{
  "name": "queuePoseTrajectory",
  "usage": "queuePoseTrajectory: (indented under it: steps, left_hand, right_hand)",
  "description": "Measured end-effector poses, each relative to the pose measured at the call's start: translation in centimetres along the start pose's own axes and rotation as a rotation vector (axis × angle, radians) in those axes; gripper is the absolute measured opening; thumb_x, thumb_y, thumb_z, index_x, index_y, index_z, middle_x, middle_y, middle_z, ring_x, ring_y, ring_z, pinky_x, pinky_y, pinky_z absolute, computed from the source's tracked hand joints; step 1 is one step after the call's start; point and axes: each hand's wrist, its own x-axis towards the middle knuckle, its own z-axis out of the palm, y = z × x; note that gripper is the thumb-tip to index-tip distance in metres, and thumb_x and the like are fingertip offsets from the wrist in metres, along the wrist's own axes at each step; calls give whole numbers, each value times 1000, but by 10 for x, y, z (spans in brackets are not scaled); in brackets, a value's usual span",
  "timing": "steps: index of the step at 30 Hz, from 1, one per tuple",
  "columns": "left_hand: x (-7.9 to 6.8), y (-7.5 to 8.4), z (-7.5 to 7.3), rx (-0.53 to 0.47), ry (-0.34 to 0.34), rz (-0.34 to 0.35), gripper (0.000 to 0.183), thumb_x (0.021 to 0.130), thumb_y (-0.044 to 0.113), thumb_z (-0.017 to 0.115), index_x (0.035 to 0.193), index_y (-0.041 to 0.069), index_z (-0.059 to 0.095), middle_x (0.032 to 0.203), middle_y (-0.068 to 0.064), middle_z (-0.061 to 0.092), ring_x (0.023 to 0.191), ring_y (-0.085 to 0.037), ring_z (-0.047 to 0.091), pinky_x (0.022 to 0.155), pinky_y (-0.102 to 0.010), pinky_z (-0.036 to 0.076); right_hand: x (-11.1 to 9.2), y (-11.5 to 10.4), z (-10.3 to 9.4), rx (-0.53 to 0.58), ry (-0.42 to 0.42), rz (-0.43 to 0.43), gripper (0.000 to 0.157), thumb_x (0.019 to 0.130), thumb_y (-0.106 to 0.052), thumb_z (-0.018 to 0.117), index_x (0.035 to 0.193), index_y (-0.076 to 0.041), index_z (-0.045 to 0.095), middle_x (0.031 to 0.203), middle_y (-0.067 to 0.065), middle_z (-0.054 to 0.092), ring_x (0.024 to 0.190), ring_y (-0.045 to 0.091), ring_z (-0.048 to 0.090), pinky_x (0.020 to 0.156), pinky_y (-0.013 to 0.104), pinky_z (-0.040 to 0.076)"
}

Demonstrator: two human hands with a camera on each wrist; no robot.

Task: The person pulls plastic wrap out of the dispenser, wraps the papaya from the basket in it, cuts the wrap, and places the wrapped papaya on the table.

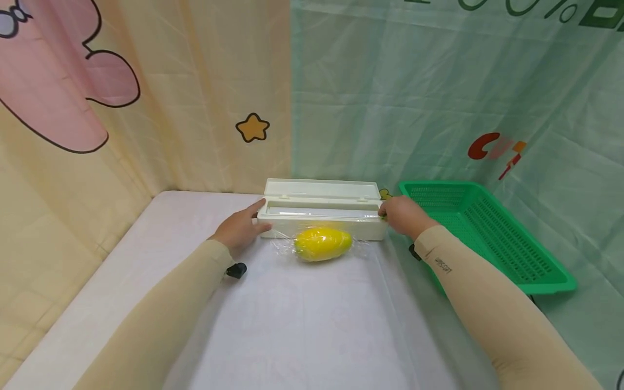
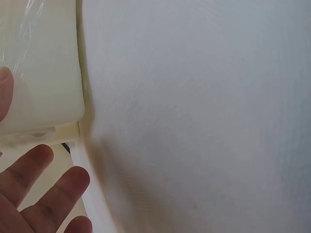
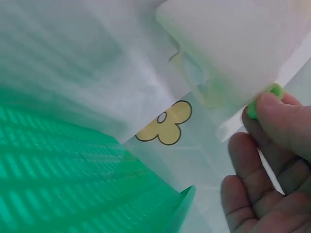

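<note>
A long white cling film box [image 1: 323,227] stands at the back of the table, its lid [image 1: 322,189] raised and a pale roll [image 1: 324,212] inside. My left hand [image 1: 239,228] holds the box's left end, thumb on the front face and index finger at the upper corner; in the left wrist view its other fingers [image 2: 56,199] stretch past the end. At the right end, my right hand [image 1: 405,215] pinches a small green slider [image 3: 251,110] between thumb and index finger. In front of the box lies a yellow mango-like fruit [image 1: 323,244] wrapped in clear film [image 1: 283,242].
A green perforated plastic basket [image 1: 517,233] stands right of the table, close to my right forearm. White cloth [image 1: 302,325] covers the table. Printed curtains [image 1: 341,108] hang right behind the box and along both sides.
</note>
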Motion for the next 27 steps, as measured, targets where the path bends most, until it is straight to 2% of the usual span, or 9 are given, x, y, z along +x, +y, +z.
queuePoseTrajectory:
  steps: [3,10,16,20,27]
  left_hand:
    - [-1,-1,0,-11,-8,-7,87,100,57,65,168,46,11,166,-8,45,157,-41,32,125,-67,26]
    - [0,-4,1,-6,1,40,90,100,55,65,169,41,9,164,-11,47,155,-42,37,126,-64,28]
    - [1,-8,2,-14,16,58,92,99,58,66,169,43,6,162,-10,49,152,-41,41,125,-63,30]
    - [0,-7,2,-25,20,60,92,100,57,66,168,45,5,162,-11,49,148,-40,47,123,-63,32]
    - [-1,-7,4,-28,43,62,88,99,57,67,168,43,15,161,-10,50,135,-34,59,118,-60,41]
  right_hand:
    - [0,-4,-1,8,-17,10,26,102,-1,63,125,0,75,126,20,74,116,38,70,96,47,60]
    - [2,-21,4,39,-10,5,35,101,-24,71,130,-4,74,124,14,77,112,33,70,100,49,57]
    - [3,-28,7,23,42,-1,33,100,-25,74,126,-5,76,118,12,79,106,30,71,101,52,55]
    - [5,-28,10,8,46,13,31,100,-25,74,125,-7,77,116,11,79,102,29,71,99,54,55]
    - [7,-31,13,-28,63,10,23,100,-22,73,120,-10,79,110,9,80,96,28,71,96,55,55]
